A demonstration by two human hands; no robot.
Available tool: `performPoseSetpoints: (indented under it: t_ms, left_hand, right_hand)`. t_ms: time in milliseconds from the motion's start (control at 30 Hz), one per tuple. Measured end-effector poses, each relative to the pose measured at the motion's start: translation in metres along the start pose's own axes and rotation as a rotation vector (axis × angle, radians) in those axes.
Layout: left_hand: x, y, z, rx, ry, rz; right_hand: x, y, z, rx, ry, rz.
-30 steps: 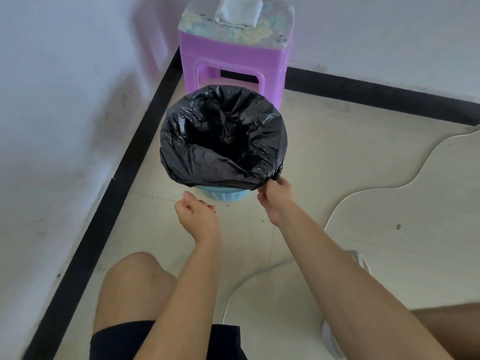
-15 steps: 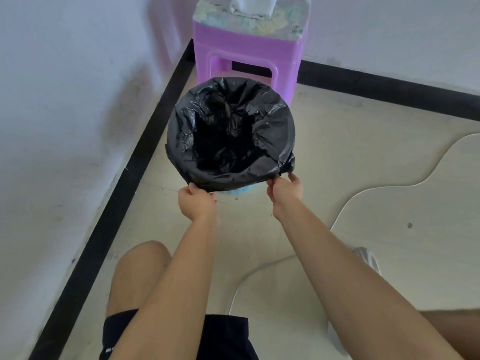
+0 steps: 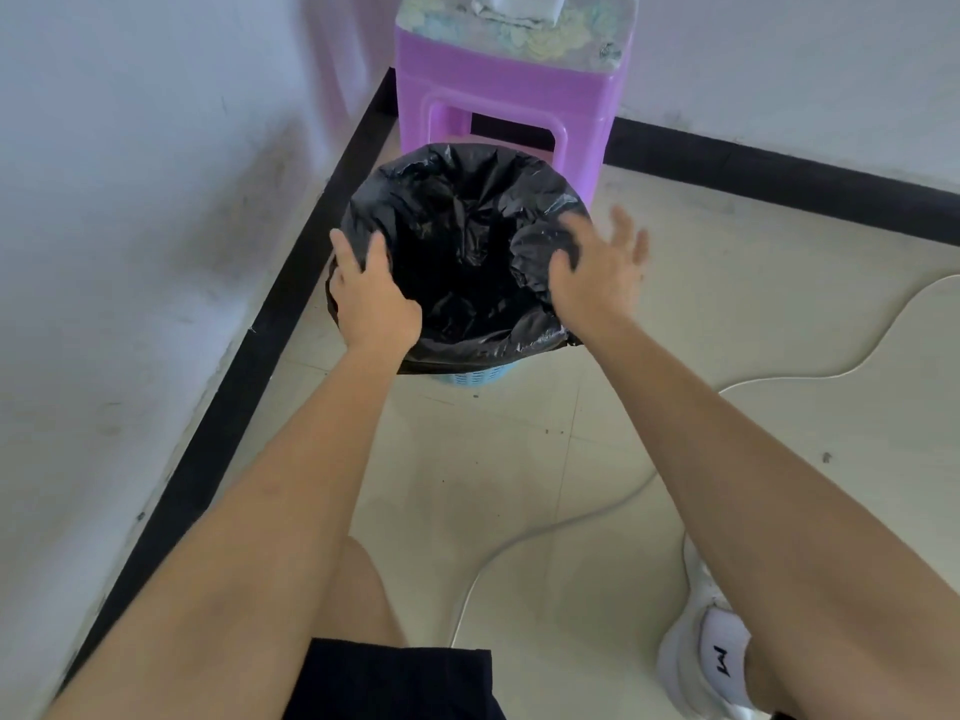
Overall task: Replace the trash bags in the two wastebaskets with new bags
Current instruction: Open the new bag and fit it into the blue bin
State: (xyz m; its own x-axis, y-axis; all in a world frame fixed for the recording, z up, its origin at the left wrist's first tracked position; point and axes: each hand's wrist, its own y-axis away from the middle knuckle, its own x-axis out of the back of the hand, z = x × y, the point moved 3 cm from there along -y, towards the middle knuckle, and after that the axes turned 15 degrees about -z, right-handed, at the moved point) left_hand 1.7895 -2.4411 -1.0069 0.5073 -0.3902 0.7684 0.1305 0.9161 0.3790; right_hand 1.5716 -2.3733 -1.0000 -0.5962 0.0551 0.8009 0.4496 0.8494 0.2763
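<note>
A black trash bag (image 3: 462, 241) lines a light blue wastebasket (image 3: 475, 377) on the floor in the room's corner; the bag's edge is folded down over the rim and only the basket's base shows. My left hand (image 3: 371, 298) lies on the bag at the left side of the rim, fingers spread over the plastic. My right hand (image 3: 597, 267) is at the right side of the rim, fingers apart and blurred, holding nothing. Only one wastebasket is in view.
A purple plastic stool (image 3: 506, 101) with a tissue pack (image 3: 519, 18) on top stands right behind the basket. White walls with black baseboard (image 3: 223, 387) close the left and back. A white cable (image 3: 524, 543) runs across the tiled floor. My knee and white shoe (image 3: 711, 662) are below.
Both hands let go of the bag's lower edge at the front and rose to the sides of the rim. The view moved closer to the basket.
</note>
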Motion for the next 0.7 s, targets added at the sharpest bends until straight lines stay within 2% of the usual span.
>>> performPoseSetpoints:
  t_ms: [67, 100, 267, 333, 367, 467, 500, 533, 567, 633, 700]
  left_hand:
    - [0.001, -0.005, 0.001, 0.043, -0.174, -0.103]
    - [0.001, -0.006, 0.001, 0.066, -0.206, -0.134]
    - [-0.010, 0.014, -0.005, 0.181, -0.277, -0.139]
    - [-0.016, 0.017, -0.006, 0.202, -0.292, -0.105]
    - [-0.017, 0.016, -0.006, 0.210, -0.304, -0.095]
    - [-0.017, 0.013, -0.003, 0.215, -0.334, -0.082]
    - [-0.018, 0.012, -0.002, 0.216, -0.340, -0.075]
    - [-0.018, 0.012, -0.001, 0.219, -0.341, -0.070]
    - [-0.019, 0.013, 0.000, 0.219, -0.339, -0.067]
    - [-0.021, 0.013, 0.002, 0.210, -0.343, -0.067]
    - [-0.023, 0.013, 0.004, 0.195, -0.357, -0.069]
  right_hand:
    - [-0.008, -0.012, -0.001, 0.032, 0.421, -0.245]
    - [-0.010, -0.016, 0.000, -0.001, 0.509, -0.324]
    - [-0.011, -0.024, -0.014, -0.031, 0.827, -0.437]
    - [-0.012, -0.021, -0.024, -0.028, 0.924, -0.371]
    - [-0.013, -0.019, -0.030, -0.004, 0.949, -0.282]
    - [-0.022, -0.010, -0.056, 0.261, 0.879, 0.071]
    - [-0.028, -0.009, -0.059, 0.346, 0.882, 0.065]
    - [-0.035, -0.009, -0.056, 0.375, 0.924, -0.029]
    - [-0.041, -0.009, -0.048, 0.323, 0.986, -0.166]
    - [-0.045, -0.016, -0.023, 0.125, 1.105, -0.408]
    - [-0.044, -0.019, -0.012, 0.119, 1.001, -0.506]
